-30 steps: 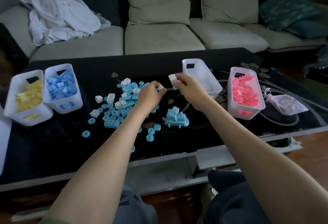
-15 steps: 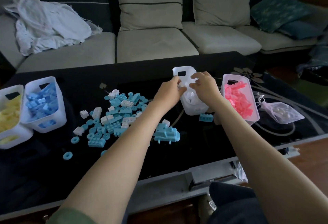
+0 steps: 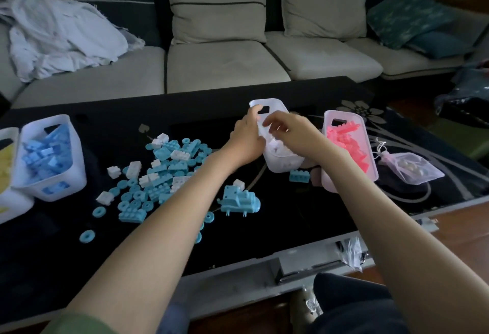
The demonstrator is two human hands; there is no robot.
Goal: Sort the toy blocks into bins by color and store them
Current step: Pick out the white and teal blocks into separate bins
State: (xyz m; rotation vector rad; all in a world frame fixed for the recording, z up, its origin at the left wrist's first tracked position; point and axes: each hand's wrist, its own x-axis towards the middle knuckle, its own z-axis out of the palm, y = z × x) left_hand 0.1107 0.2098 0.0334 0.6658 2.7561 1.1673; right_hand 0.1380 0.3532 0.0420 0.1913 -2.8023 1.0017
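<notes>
My left hand (image 3: 247,139) lies against the left rim of the white bin (image 3: 283,168), fingers loosely bent, and no block shows in it. Over the same bin hovers my right hand (image 3: 291,132), its fingers relaxed and pointing down, holding nothing. White blocks (image 3: 277,148) lie inside the bin. A pile of cyan and white blocks (image 3: 164,172) is spread on the black table (image 3: 291,228) to the left of my left arm. A cyan train-shaped toy (image 3: 238,201) stands between my arms. One cyan brick (image 3: 299,175) sits at the white bin's near end.
A pink bin (image 3: 344,114) full of pink blocks stands right of the white one. At the far left stand a blue bin (image 3: 66,183) and a yellow bin (image 3: 10,206). A mesh bag (image 3: 412,171) of beads lies at the right. Behind is a sofa with crumpled cloth (image 3: 60,34).
Both hands carried white blocks from the pile to the white bin and now hold none. The view shifted right.
</notes>
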